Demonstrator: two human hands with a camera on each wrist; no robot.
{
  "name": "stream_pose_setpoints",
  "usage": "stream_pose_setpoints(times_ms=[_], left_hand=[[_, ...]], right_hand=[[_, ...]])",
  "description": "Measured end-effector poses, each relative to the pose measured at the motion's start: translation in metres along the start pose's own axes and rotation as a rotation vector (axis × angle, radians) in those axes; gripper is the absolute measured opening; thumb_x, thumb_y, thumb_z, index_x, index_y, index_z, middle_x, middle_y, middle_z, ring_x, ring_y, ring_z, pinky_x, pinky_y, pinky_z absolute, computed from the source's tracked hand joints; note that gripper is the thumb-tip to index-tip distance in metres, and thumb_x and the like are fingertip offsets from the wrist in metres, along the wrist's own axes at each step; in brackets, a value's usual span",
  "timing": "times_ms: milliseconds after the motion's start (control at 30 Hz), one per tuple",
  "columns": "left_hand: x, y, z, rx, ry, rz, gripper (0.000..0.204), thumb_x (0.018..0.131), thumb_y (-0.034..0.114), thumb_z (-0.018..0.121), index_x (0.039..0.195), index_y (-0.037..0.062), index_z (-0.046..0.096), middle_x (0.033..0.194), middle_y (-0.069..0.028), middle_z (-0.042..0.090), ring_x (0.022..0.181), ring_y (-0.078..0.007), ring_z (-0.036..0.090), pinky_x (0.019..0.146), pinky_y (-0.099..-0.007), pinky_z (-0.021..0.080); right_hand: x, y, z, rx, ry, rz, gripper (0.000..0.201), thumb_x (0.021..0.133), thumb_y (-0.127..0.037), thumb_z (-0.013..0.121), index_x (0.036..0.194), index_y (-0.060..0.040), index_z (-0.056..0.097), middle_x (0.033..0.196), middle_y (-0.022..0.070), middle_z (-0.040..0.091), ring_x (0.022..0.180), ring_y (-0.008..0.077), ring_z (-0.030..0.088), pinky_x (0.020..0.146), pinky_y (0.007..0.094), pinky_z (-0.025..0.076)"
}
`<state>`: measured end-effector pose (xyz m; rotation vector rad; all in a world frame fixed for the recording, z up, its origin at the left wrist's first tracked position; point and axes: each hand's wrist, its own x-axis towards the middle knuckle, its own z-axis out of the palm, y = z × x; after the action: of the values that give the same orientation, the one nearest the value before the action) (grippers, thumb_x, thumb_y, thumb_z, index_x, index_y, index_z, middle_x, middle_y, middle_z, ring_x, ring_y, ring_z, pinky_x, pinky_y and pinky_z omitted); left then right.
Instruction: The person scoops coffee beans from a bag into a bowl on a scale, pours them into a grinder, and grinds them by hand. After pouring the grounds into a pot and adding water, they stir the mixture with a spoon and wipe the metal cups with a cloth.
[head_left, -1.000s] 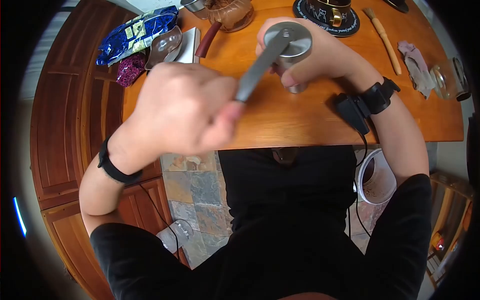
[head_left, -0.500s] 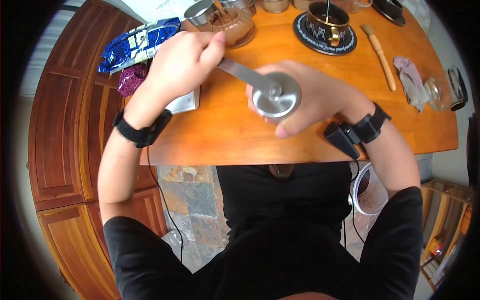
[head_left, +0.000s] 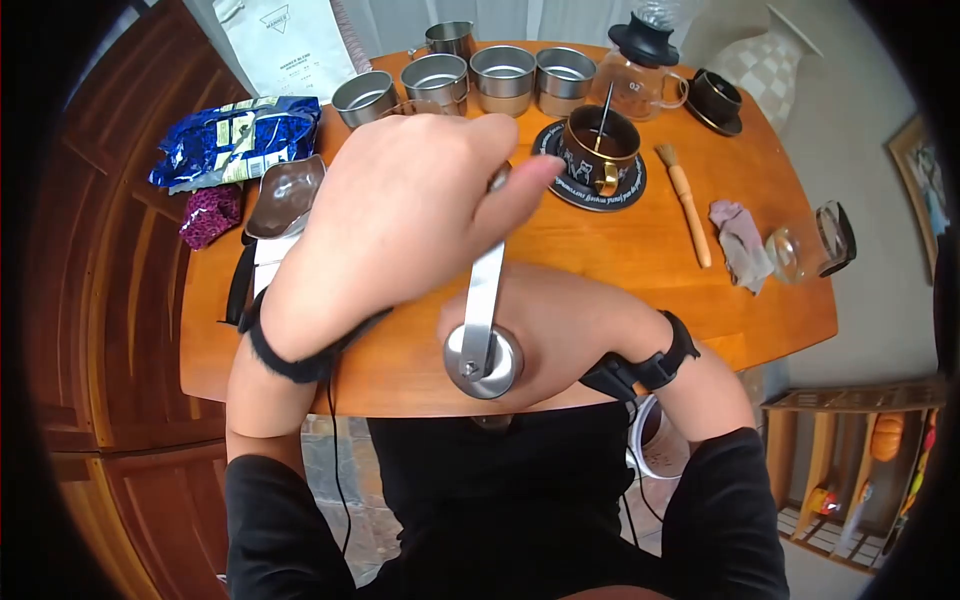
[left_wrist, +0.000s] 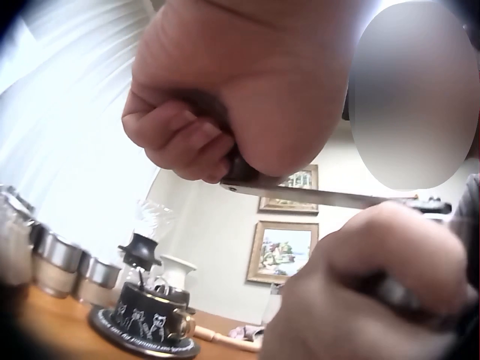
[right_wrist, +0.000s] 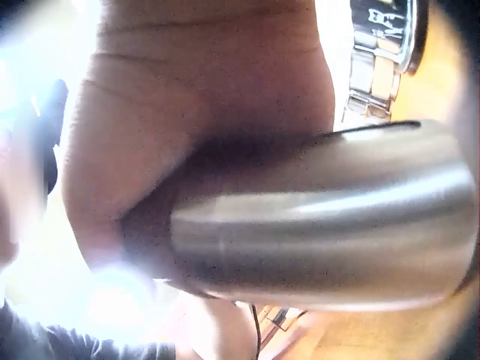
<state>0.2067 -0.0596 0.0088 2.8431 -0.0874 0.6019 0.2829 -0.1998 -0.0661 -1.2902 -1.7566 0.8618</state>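
Observation:
A steel hand coffee grinder is held over the table's front edge, its lid and crank facing up in the head view. My right hand wraps round its body, and the brushed cylinder fills much of the right wrist view. The flat metal crank runs from the lid to my left hand. In the left wrist view, the fingers of that hand curl round the dark crank knob, which the palm partly hides.
A black cup with a spoon stands on its saucer beyond the hands. Several steel cups line the back. A brush, a cloth and a glass jar lie right; a blue bag lies left.
My left hand has swung the crank round to point away from me, over the table. The grinder and right hand have come nearer the front edge. The head view now takes in more of the table's back.

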Motion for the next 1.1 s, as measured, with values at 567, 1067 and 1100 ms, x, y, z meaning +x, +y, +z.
stream_pose_setpoints(times_ms=[567, 1067, 1100], left_hand=[[-0.048, 0.042, 0.029, -0.130, 0.092, 0.421, 0.024, 0.078, 0.031, 0.067, 0.074, 0.0090, 0.057, 0.061, -0.0037, 0.053, 0.055, -0.0183, 0.056, 0.052, -0.0299, 0.044], [-0.012, -0.043, -0.012, -0.268, 0.099, 0.509, 0.029, 0.077, 0.020, 0.062, 0.056, 0.0065, 0.048, 0.052, -0.0110, 0.043, 0.046, -0.0274, 0.046, 0.046, -0.0370, 0.038], [-0.008, -0.051, -0.011, -0.209, 0.131, 0.477, 0.031, 0.080, 0.021, 0.060, 0.057, 0.0045, 0.048, 0.052, -0.0125, 0.044, 0.047, -0.0291, 0.045, 0.046, -0.0377, 0.037]], right_hand=[[0.023, -0.003, 0.005, -0.140, 0.571, 0.289, 0.026, 0.068, -0.007, 0.073, 0.091, -0.0026, 0.062, 0.080, 0.0073, 0.063, 0.073, 0.0170, 0.061, 0.068, 0.0303, 0.049], [-0.016, 0.013, -0.038, 0.283, 0.843, -0.029, 0.045, 0.062, 0.008, 0.075, 0.102, -0.0016, 0.056, 0.085, 0.0042, 0.062, 0.078, 0.0110, 0.060, 0.069, 0.0267, 0.050], [-0.019, 0.010, -0.040, 0.228, 0.850, -0.056, 0.045, 0.062, 0.007, 0.075, 0.102, -0.0014, 0.056, 0.085, 0.0032, 0.061, 0.079, 0.0100, 0.060, 0.070, 0.0255, 0.050]])
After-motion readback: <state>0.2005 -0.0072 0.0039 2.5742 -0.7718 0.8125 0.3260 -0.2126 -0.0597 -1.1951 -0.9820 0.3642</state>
